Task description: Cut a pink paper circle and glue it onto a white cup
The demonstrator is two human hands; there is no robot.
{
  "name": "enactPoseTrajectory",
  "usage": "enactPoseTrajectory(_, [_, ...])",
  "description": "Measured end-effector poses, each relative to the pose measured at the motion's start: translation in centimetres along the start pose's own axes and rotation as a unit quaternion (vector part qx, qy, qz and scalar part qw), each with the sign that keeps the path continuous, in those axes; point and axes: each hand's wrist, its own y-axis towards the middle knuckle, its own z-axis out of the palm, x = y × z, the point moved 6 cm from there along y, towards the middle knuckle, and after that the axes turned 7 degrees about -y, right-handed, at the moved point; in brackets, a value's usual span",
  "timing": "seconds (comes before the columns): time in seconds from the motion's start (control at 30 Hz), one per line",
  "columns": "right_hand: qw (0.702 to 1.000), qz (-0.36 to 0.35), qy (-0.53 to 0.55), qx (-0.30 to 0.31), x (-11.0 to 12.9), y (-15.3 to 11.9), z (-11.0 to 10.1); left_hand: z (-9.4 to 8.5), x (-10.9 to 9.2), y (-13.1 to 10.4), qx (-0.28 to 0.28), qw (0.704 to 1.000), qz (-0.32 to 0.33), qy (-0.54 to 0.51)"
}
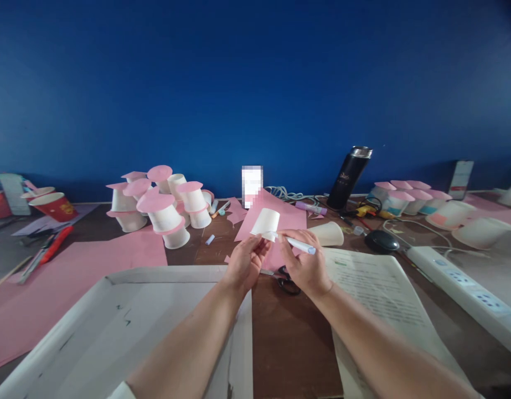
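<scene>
My left hand (247, 261) pinches the near edge of a white paper cup (265, 220) above a sheet of pink paper (255, 206). My fingers partly hide that edge, where a small white part shows. In my right hand (308, 270) is a white marker pen (300, 245) with a pale blue end, its tip side pointing left at the cup's near edge. Below my right hand lie scissors (289, 284) with black handles, partly covered. A pale blue pen cap (210, 239) rests on the brown table to the left.
Stacked cups with pink paper tops (155, 213) stand at left. A box lid (155, 327) and printed sheet (375, 293) lie in front. To the right are a lying cup (330, 234), black flask (349, 177), mouse (382, 241) and power strip (466, 288).
</scene>
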Motion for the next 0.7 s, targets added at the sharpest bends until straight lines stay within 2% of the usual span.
enactPoseTrajectory(0.7, [1.0, -0.003, 0.023, 0.019, 0.3, -0.07, 0.24, -0.28, 0.27, 0.37, 0.028, 1.0, 0.0, 0.01])
